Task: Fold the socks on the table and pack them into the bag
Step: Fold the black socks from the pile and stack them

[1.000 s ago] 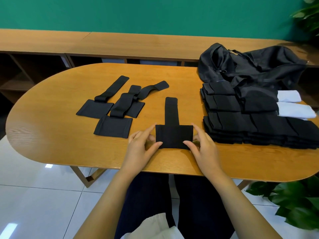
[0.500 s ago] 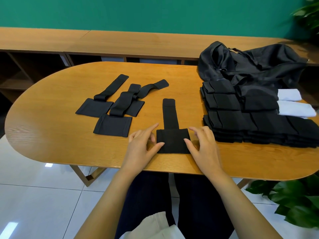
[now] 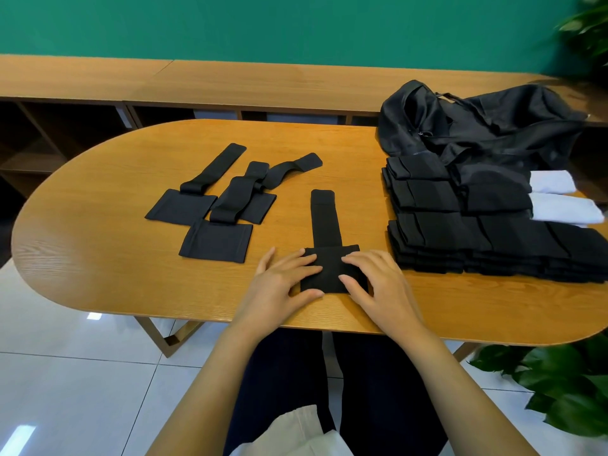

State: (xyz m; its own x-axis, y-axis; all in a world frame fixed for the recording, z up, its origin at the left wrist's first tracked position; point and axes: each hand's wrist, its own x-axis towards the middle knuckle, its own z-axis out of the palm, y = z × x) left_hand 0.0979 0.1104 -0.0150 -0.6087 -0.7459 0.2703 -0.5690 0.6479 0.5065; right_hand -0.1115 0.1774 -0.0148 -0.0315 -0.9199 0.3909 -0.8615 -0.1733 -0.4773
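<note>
A black sock (image 3: 325,225) lies flat near the table's front edge, its narrow part pointing away from me. My left hand (image 3: 279,286) and my right hand (image 3: 378,287) rest on its wide near part with straight fingers, pressing it from both sides. Three more unfolded black socks (image 3: 217,205) lie left of centre, overlapping. A stack of folded black socks (image 3: 477,225) sits at the right, with two white folded pieces (image 3: 559,199) beside it. The black bag (image 3: 477,126) lies crumpled behind the stack.
The oval wooden table (image 3: 98,245) has bare wood at its left end and far middle. A long wooden shelf unit (image 3: 230,83) runs behind it under a green wall. Plant leaves (image 3: 566,390) show at the lower right, below the table edge.
Both hands have moved inward from the sock's side edges onto its wide part, which looks narrower now. The sock has shifted slightly toward me.
</note>
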